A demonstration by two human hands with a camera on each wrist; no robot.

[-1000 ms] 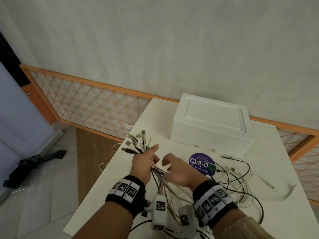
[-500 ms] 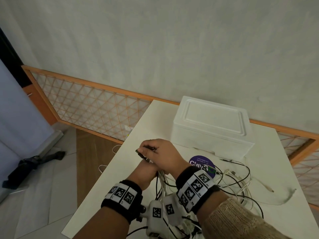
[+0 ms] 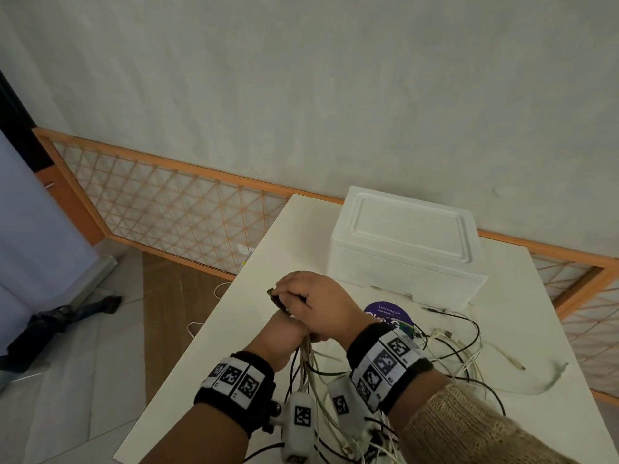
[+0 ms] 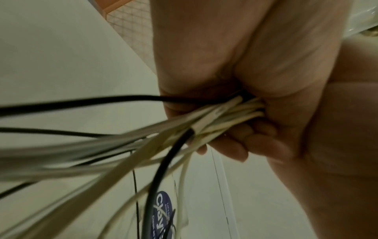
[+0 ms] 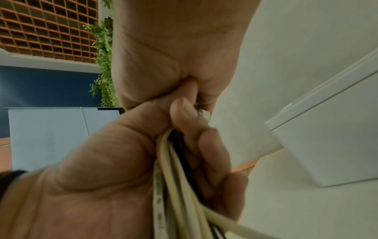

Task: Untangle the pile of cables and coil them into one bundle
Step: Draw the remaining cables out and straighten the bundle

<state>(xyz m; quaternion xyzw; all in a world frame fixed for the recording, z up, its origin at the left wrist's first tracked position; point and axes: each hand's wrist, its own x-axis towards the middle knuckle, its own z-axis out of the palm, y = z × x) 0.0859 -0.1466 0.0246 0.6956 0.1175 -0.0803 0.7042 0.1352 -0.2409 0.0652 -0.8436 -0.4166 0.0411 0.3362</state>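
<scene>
My left hand [image 3: 279, 336] grips a bundle of white and black cables [image 3: 310, 363] upright in its fist over the white table [image 3: 248, 306]. In the left wrist view the cables [image 4: 216, 119] run into the curled fingers [image 4: 235, 148]. My right hand [image 3: 311, 301] is curled over the top of that fist and covers the plug ends; one dark plug [image 3: 275, 298] sticks out on the left. In the right wrist view the right palm [image 5: 174, 56] sits above the left fist [image 5: 92, 177] and the cables [image 5: 169, 186]. The cables' tails trail to a loose tangle [image 3: 462, 349].
A white foam box [image 3: 405, 242] stands at the back of the table. A purple round sticker [image 3: 385, 313] lies in front of it, partly under cables. The table's left edge [image 3: 207, 333] is close to my hands. An orange lattice fence [image 3: 174, 209] runs behind.
A second ago the plugs fanned out above my left fist and my right hand was beside it. The right hand has since moved up and curled over the plug ends.
</scene>
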